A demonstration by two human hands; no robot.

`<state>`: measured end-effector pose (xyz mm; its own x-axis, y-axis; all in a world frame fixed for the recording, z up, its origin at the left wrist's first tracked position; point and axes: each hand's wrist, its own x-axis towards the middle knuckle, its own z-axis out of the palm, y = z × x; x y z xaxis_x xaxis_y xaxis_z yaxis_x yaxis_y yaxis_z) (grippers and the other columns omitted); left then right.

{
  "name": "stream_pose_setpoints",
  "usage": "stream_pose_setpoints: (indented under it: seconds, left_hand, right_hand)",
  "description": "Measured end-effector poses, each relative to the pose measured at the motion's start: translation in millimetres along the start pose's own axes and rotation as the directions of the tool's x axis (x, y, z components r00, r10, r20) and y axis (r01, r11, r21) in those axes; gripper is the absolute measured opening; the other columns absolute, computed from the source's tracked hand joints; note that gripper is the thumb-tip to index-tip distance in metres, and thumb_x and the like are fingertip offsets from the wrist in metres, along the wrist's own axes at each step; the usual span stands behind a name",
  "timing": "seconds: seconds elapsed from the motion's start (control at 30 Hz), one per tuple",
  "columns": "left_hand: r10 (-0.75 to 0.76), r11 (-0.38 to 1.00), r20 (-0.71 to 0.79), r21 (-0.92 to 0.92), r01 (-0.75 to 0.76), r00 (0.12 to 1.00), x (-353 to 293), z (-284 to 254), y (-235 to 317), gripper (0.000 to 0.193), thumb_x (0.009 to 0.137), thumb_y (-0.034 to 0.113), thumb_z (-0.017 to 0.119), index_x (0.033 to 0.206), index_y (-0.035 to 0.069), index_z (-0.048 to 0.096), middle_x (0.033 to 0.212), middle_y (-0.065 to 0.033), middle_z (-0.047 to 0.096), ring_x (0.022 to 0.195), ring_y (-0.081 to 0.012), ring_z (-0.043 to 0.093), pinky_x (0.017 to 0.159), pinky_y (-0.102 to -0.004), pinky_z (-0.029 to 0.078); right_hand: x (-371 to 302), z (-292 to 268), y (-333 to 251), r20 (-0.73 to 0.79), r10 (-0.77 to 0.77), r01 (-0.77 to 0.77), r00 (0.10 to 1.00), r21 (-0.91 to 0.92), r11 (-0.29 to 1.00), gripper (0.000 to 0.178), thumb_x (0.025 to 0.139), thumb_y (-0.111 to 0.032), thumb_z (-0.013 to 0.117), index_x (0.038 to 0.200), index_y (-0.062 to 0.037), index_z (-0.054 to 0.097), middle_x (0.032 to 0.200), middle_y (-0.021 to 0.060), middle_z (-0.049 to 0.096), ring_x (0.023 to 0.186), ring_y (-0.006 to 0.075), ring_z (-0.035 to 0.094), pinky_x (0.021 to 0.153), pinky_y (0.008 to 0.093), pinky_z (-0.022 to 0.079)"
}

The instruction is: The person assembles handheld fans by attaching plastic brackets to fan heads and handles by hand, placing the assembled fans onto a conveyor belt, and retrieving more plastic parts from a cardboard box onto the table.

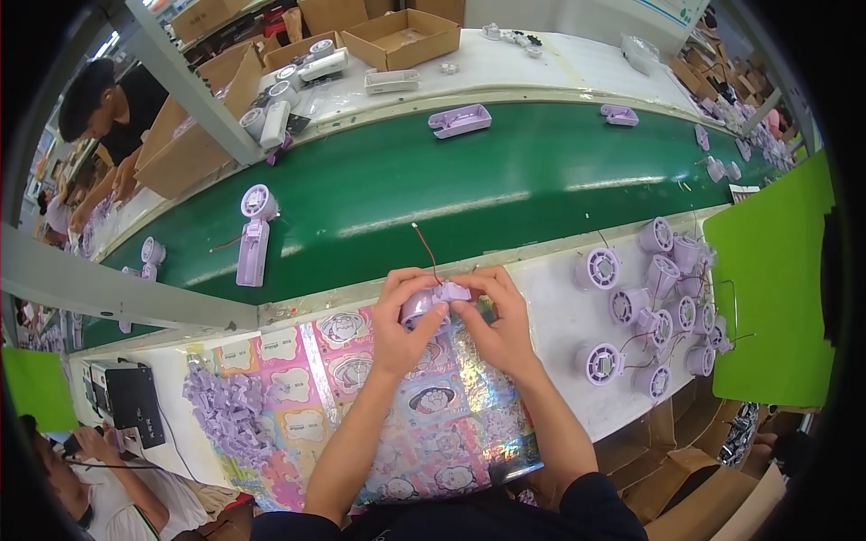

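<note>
Over the patterned sheet, my left hand (402,326) is closed round a lavender fan head (417,307), with the thumb and fingers on its round housing. A thin red wire (424,242) with a white plug rises from it. My right hand (498,326) pinches a small lavender plastic piece (454,292) against the side of the fan head. My fingers partly cover where the two parts meet. To the left on the sheet lies a heap of small lavender plastic pieces (225,410). Several lavender fan heads with wires (622,307) stand on the white table to the right.
Beyond the table runs a green conveyor belt (361,194) carrying a lavender fan with handle (253,243) and a lavender handle shell (460,121). A grey post (117,284) stands at left, a green panel (776,288) at right. Co-workers sit at the left. Cardboard boxes (667,451) are lower right.
</note>
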<state>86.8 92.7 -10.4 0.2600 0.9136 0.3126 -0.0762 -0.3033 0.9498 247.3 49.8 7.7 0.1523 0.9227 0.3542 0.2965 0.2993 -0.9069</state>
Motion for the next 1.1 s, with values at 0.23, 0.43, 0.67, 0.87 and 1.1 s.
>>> stream_pose_setpoints:
  seconds: [0.23, 0.43, 0.67, 0.87, 1.1]
  left_hand:
    - [0.003, 0.997, -0.039, 0.083, 0.000, 0.999, -1, 3, -2, 0.024, 0.083, 0.003, 0.071, 0.106, -0.001, 0.069, 0.114, -0.0094, 0.060, 0.100, -0.0191, 0.062, 0.084, -0.0296, 0.050]
    - [0.026, 0.999, -0.029, 0.021, -0.025, 0.999, 2, 2, -4, 0.016, 0.084, 0.001, 0.070, 0.100, -0.002, 0.067, 0.107, -0.0101, 0.064, 0.098, -0.0196, 0.062, 0.085, -0.0301, 0.049]
    - [-0.066, 0.978, 0.017, -0.198, 0.068, 0.998, -1, -4, -4, 0.011, 0.086, 0.002, 0.071, 0.094, -0.003, 0.066, 0.100, -0.0097, 0.065, 0.093, -0.0166, 0.060, 0.082, -0.0290, 0.047]
    - [-0.109, 0.965, 0.083, -0.230, 0.125, 0.991, 5, -3, -4, 0.009, 0.086, 0.004, 0.071, 0.090, -0.002, 0.066, 0.097, -0.0082, 0.064, 0.090, -0.0154, 0.060, 0.081, -0.0282, 0.046]
    - [-0.146, 0.964, -0.070, -0.233, 0.126, 0.987, 6, -5, -17, 0.012, 0.085, 0.007, 0.073, 0.091, -0.002, 0.067, 0.091, -0.0076, 0.065, 0.088, -0.0154, 0.061, 0.078, -0.0290, 0.048]
  right_hand:
    - [-5, 7, 6, -0.050, 0.077, -0.072, 0.996, 0.087, 0.994, 0.028, 0.084, -0.001, 0.074, 0.111, -0.0003, 0.067, 0.101, 0.0092, 0.063, 0.087, 0.0170, 0.062, 0.078, 0.0288, 0.051]
    - [-3, 2, 2, 0.119, 0.307, -0.329, 0.944, 0.315, 0.890, 0.027, 0.089, 0.003, 0.069, 0.115, 0.0014, 0.064, 0.107, 0.0054, 0.067, 0.097, 0.0129, 0.063, 0.088, 0.0275, 0.050]
    - [-7, 0, 8, 0.170, 0.299, -0.343, 0.939, 0.407, 0.847, 0.027, 0.088, -0.004, 0.074, 0.113, -0.0005, 0.067, 0.098, 0.0009, 0.067, 0.084, 0.0074, 0.058, 0.077, 0.0243, 0.047]
    - [-5, -8, 12, 0.186, 0.341, -0.387, 0.922, 0.382, 0.839, 0.023, 0.087, -0.003, 0.075, 0.109, -0.0005, 0.069, 0.089, -0.0034, 0.065, 0.080, 0.0031, 0.054, 0.069, 0.0204, 0.043]
    - [1, 13, 29, 0.056, 0.218, -0.225, 0.974, 0.216, 0.950, 0.024, 0.091, -0.011, 0.072, 0.111, 0.0005, 0.068, 0.094, -0.0002, 0.066, 0.081, 0.0081, 0.055, 0.073, 0.0240, 0.045]
